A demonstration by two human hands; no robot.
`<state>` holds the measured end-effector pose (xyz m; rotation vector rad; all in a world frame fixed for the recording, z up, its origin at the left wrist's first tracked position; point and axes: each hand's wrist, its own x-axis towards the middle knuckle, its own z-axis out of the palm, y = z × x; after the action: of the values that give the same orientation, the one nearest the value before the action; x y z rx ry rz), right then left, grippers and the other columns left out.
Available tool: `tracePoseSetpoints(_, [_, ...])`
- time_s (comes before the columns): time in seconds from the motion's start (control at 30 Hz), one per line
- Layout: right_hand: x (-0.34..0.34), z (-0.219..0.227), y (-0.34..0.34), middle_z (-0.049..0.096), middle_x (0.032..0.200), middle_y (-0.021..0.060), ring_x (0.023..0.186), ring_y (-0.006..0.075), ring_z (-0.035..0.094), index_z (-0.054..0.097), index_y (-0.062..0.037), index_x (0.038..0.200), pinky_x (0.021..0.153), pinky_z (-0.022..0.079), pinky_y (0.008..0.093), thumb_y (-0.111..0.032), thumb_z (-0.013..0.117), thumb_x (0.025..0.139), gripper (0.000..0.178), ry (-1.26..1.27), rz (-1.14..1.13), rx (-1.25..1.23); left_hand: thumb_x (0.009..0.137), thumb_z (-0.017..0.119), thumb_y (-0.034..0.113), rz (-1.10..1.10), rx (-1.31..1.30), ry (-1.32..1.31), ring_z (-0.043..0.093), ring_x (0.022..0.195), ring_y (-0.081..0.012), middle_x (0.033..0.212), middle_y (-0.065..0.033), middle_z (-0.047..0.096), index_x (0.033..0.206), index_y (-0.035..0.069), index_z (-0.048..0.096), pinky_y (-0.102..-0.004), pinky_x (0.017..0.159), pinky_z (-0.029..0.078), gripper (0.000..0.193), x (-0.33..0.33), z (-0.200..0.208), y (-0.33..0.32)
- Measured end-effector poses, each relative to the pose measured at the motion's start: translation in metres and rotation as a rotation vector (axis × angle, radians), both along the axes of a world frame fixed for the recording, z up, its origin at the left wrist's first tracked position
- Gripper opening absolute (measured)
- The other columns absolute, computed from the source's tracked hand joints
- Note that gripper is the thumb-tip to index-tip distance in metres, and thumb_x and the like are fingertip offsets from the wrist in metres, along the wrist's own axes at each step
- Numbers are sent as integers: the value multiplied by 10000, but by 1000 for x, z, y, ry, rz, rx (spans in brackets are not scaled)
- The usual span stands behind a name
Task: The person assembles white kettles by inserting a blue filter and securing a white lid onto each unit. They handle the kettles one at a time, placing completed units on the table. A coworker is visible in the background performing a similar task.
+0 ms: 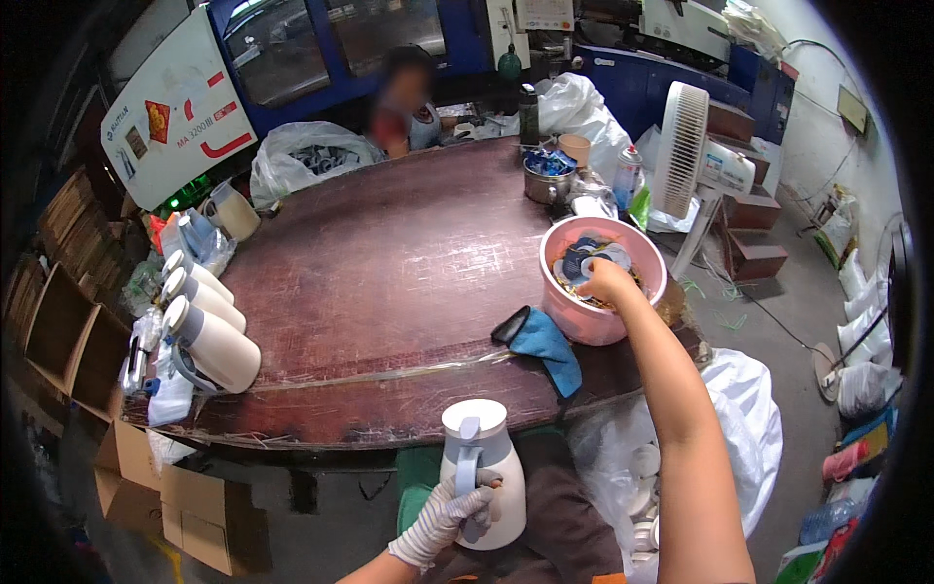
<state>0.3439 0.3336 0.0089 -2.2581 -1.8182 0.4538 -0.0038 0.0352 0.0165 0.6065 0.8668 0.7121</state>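
My left hand [453,516], in a striped knit glove with some fingertips bare, is closed around the grey handle of a cream vacuum jug [501,506]. The jug stands upright over my lap, just in front of the table edge, with a white lid and a grey collar. Bare and stretched out to the right, my right hand [609,281] reaches into a pink bucket [595,329]. Its fingers are bent together among small round grey and dark discs [578,257]; what they pinch is too small to make out.
Three similar jugs [219,348] stand at the table's left edge. A blue cloth [545,348] lies beside the bucket. Behind it are a metal pot [548,183], a spray can [628,175] and a white fan [681,146]. Another person [404,107] is beyond the far edge.
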Motion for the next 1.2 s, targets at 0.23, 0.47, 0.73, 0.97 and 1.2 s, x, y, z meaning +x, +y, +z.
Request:
tracePoseSetpoints(0.23, [-12,-17,17,677,1086,193,1007,317,651,679,-67,1120,882,503,369,-213,745,648,498,101,216,-95,883,690,188,-20,-6,6,561,582,-113,660,-15,561,1107,9,624,-259,550,476,295,2,-6,8])
tracePoseSetpoints(0.47, [-21,-3,1,685,1072,179,977,319,663,695,-103,1115,857,517,366,-307,735,679,483,18,268,-109,888,681,197,-31,-5,31,562,580,-116,646,-15,555,1107,3,626,-257,543,476,297,6,-2,8])
tracePoseSetpoints(0.73, [14,4,-4,699,931,150,825,304,680,705,-68,975,747,513,409,-222,597,838,233,272,-108,674,897,667,219,-14,20,15,571,565,-112,647,-30,579,1119,5,627,-246,522,475,311,0,-6,7])
tracePoseSetpoints(0.97, [-57,32,-155,599,775,-10,571,65,514,643,-30,1050,503,381,208,-215,661,882,251,1211,110,170,953,505,520,59,82,-47,612,588,-146,691,-73,633,1121,-7,598,-255,549,491,561,-13,-17,3])
tracePoseSetpoints(1.2, [-148,-45,-275,690,867,73,795,125,635,651,14,994,712,510,289,-190,669,874,237,1086,305,-97,941,616,285,106,294,321,606,779,-106,909,-70,654,1128,21,603,-279,705,521,324,-8,-34,6])
